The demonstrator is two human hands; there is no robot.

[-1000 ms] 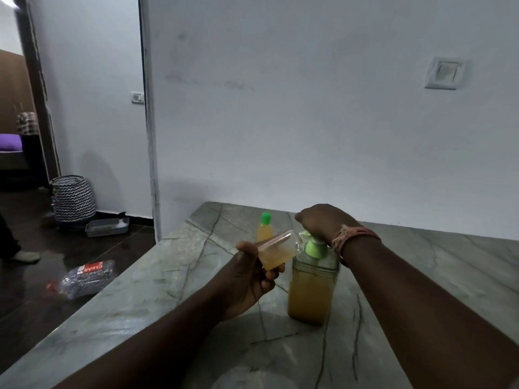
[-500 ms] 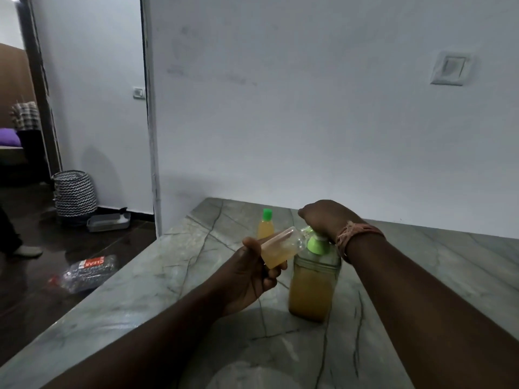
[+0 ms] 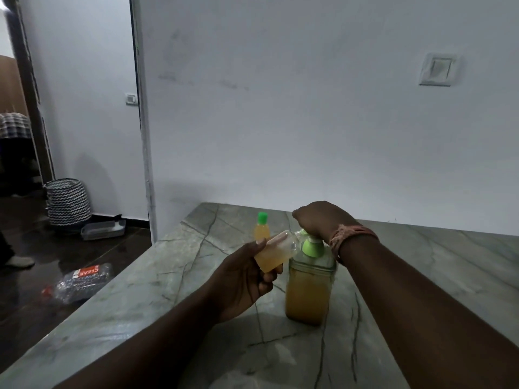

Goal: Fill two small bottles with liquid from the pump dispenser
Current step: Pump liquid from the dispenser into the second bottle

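A pump dispenser [image 3: 309, 290] with a green pump head and amber liquid stands on the marble counter [image 3: 174, 276]. My right hand [image 3: 320, 217] rests fisted on top of the pump head, pressing down on it. My left hand [image 3: 247, 279] holds a small clear bottle [image 3: 276, 252] tilted, its open mouth against the pump's spout; it is about half full of amber liquid. Behind it a second small bottle [image 3: 261, 228] stands upright, full and closed with a green cap.
The counter's left edge drops to a dark floor with a crushed plastic bottle [image 3: 81, 282], a patterned basket [image 3: 67, 202] and a grey tray [image 3: 102, 230]. A white wall rises right behind the counter. A person's foot [image 3: 16, 261] shows at far left.
Both hands keep their hold at the dispenser. The view has tilted slightly; the liquid level in the held bottle looks about the same.
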